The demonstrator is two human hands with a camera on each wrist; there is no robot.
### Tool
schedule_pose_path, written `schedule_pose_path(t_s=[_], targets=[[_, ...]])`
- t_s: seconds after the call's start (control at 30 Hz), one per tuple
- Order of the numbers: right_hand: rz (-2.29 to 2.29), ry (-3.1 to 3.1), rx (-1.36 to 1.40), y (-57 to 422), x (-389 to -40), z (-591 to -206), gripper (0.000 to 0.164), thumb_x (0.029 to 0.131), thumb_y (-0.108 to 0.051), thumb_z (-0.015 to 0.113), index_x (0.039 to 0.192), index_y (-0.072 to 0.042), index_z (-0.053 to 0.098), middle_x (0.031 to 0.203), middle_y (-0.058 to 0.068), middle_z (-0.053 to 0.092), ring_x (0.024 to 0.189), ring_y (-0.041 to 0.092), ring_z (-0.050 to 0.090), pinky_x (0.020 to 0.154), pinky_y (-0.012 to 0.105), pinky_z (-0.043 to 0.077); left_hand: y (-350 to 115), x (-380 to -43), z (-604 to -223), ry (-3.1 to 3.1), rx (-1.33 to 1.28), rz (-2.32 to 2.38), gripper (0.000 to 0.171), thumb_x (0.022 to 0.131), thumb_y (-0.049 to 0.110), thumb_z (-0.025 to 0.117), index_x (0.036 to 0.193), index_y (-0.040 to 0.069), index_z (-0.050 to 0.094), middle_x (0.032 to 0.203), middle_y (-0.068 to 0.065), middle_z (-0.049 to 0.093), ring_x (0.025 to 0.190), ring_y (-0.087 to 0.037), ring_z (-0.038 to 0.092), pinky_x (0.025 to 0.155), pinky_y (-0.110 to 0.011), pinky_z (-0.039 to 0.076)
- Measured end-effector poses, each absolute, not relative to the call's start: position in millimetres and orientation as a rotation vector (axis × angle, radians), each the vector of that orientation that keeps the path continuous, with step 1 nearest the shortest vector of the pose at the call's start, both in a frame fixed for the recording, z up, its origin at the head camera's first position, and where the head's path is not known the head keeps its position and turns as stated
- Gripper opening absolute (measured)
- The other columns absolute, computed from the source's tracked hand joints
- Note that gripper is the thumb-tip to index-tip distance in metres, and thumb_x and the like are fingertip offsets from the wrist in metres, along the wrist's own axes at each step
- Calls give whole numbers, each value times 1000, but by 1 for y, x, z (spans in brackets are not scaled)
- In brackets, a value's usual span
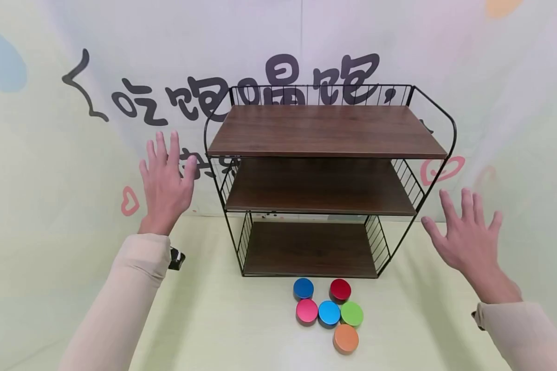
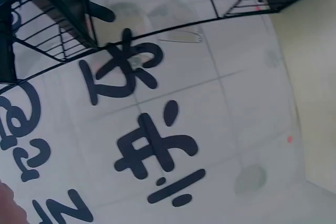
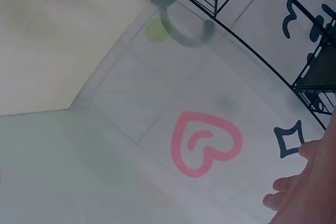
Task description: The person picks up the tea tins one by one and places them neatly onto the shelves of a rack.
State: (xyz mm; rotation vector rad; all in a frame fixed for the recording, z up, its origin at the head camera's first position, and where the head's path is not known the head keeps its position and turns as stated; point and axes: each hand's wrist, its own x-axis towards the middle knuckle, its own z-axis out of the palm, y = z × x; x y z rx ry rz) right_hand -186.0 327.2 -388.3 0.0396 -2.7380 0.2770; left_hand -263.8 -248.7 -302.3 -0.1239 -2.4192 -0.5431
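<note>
My left hand (image 1: 167,183) is raised to the left of a three-tier shelf rack (image 1: 327,131), fingers straight and spread, holding nothing. On the other side, my right hand (image 1: 471,237) hovers lower with its fingers spread, also holding nothing. Neither hand touches the rack, which has dark wood boards and a black wire frame. In front of it on the table lie several small round tins: blue (image 1: 304,288), dark red (image 1: 340,290), pink (image 1: 307,312), light blue (image 1: 329,313), green (image 1: 351,314) and orange (image 1: 345,338). Part of the right hand (image 3: 302,187) shows in the right wrist view.
A pale table (image 1: 223,319) carries the rack and tins. Close behind hangs a light cloth backdrop (image 1: 167,41) with dark lettering and pink hearts. The rack's wire sides and curved top rails stand between the two hands.
</note>
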Motion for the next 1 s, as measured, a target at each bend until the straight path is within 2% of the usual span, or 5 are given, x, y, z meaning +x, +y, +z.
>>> schedule_pose_path(t_s=[0.3,0.63,0.87,1.0], targets=[[288,-2713,68,323,-173,-401,71,99,-51,43,156,-15,24,153,32,20,143,48,12,99,77,6,-230,-259,-271,-2274,-174,-677,64,103,47,29,161,23,14,167,-3,5,153,-23,-1,119,-53,6],[321,-2725,101,316,-157,-426,72,98,-48,48,158,-15,24,150,32,27,142,47,17,99,76,12,-213,-252,-250,-2180,-281,-801,61,104,41,27,161,24,13,167,6,6,150,-3,-2,120,-29,0],[343,-2714,132,310,-149,-442,70,98,-46,50,154,-10,30,149,32,31,140,47,23,97,73,18,-203,-251,-243,-2131,-396,-874,62,102,35,30,160,18,16,167,4,9,149,0,3,119,-25,5],[365,-2709,145,305,-144,-449,66,98,-46,51,149,-6,36,144,33,36,135,48,29,96,72,22,-198,-251,-241,-2141,-454,-920,63,102,35,31,160,18,16,166,7,10,149,1,3,119,-24,5]])
